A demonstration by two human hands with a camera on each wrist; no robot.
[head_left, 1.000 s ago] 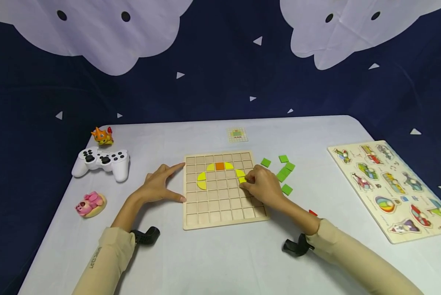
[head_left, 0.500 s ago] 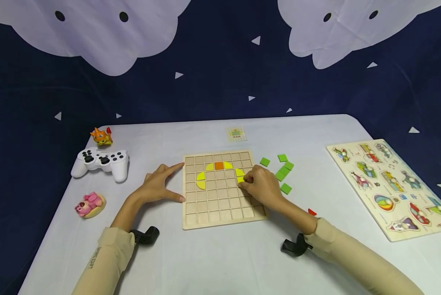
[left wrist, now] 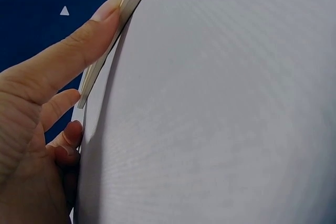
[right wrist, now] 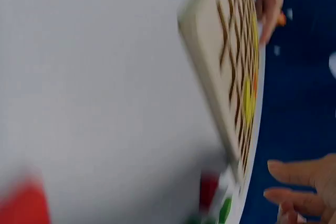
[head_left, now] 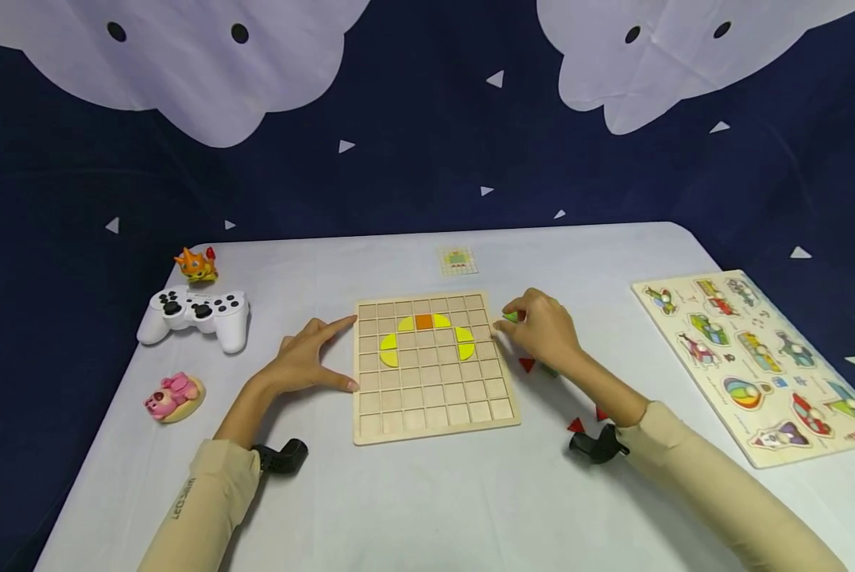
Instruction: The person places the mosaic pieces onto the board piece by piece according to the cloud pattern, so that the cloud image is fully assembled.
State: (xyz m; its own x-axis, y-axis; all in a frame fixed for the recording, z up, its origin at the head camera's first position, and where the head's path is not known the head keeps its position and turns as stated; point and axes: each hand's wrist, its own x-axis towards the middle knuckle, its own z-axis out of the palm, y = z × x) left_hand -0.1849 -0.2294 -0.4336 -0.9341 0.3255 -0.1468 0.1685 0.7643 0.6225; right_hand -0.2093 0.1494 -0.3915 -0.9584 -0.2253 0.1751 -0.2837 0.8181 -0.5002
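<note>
In the head view a square wooden grid board (head_left: pixel 435 397) lies mid-table. Yellow quarter-round tiles (head_left: pixel 465 352) and an orange square tile (head_left: pixel 424 322) sit in its cells. My left hand (head_left: pixel 302 361) is spread at the board's left edge, index finger and thumb touching it; the left wrist view shows the thumb (left wrist: pixel 79 51) against the rim. Just right of the board, my right hand (head_left: pixel 545 327) is over the green tiles. A green tile (head_left: pixel 511 316) shows between its thumb and index finger, which stand apart in the right wrist view. The other green tiles are mostly hidden beneath the hand.
Red triangles (head_left: pixel 576 426) lie near the right forearm. A small pattern card (head_left: pixel 459 260) is behind the board. A picture puzzle board (head_left: pixel 760 365) lies at right. At left are a white game controller (head_left: pixel 199 312), a pink figurine (head_left: pixel 175 396) and an orange figurine (head_left: pixel 198 264).
My right hand has left the yellow tile at the board's right side and moved right to the green tiles, uncovering red triangles. My left hand stays at the board's edge.
</note>
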